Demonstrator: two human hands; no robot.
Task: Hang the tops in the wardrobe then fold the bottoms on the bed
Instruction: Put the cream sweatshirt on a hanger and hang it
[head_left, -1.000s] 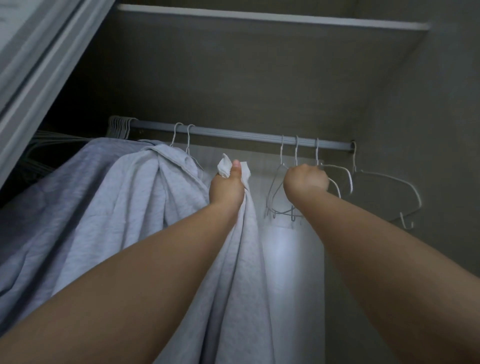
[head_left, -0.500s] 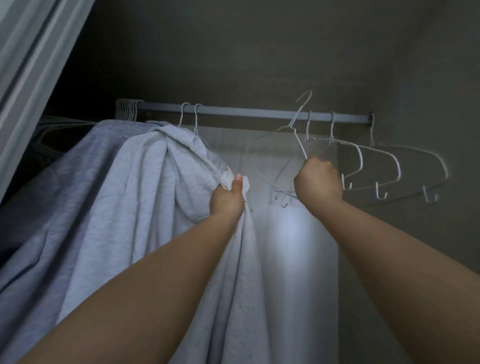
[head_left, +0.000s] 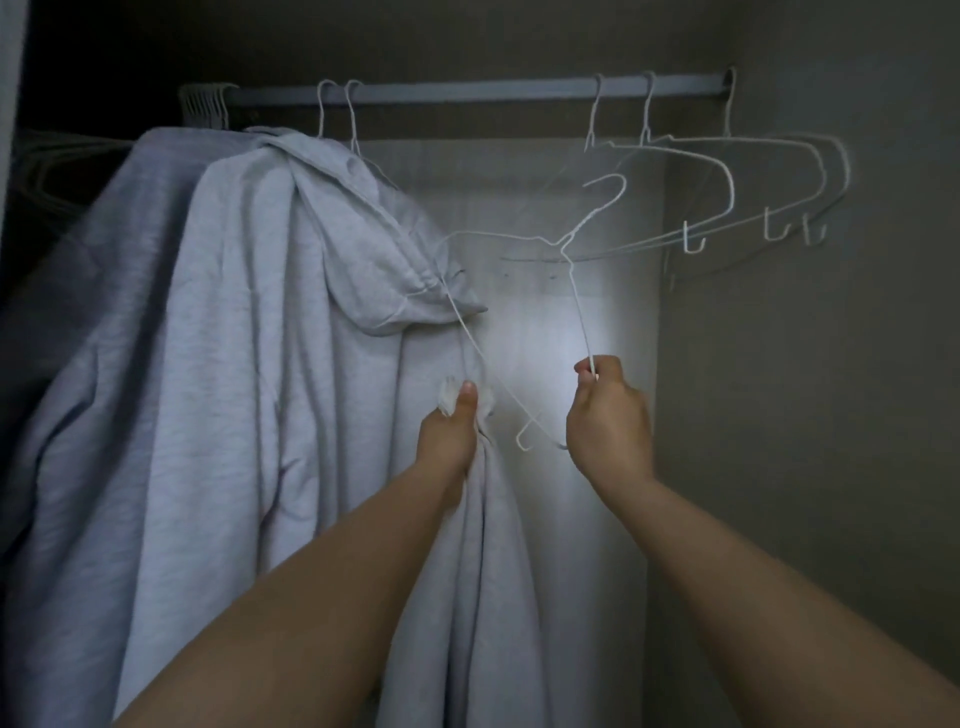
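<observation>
Inside the wardrobe, a light grey top (head_left: 493, 597) hangs down from my left hand (head_left: 453, 436), which is shut on a bunched bit of its fabric. My right hand (head_left: 608, 421) grips one arm of a white wire hanger (head_left: 576, 291), held free below the rail (head_left: 467, 94) with its hook pointing up. The hanger's other arm slants down between my two hands. Two grey hooded tops (head_left: 249, 338) hang on hangers at the left, right beside the held top.
Three empty white wire hangers (head_left: 727, 171) hang at the rail's right end, close to the wardrobe's right wall (head_left: 831, 415). A bunch of hanger hooks (head_left: 205, 104) crowds the rail's left end. The pale back panel (head_left: 613, 322) shows between the clothes and the right wall.
My right hand has lifted one hanger off the rail and brought it down. My left hand has also lowered with the grey top. The view has tilted downward.
</observation>
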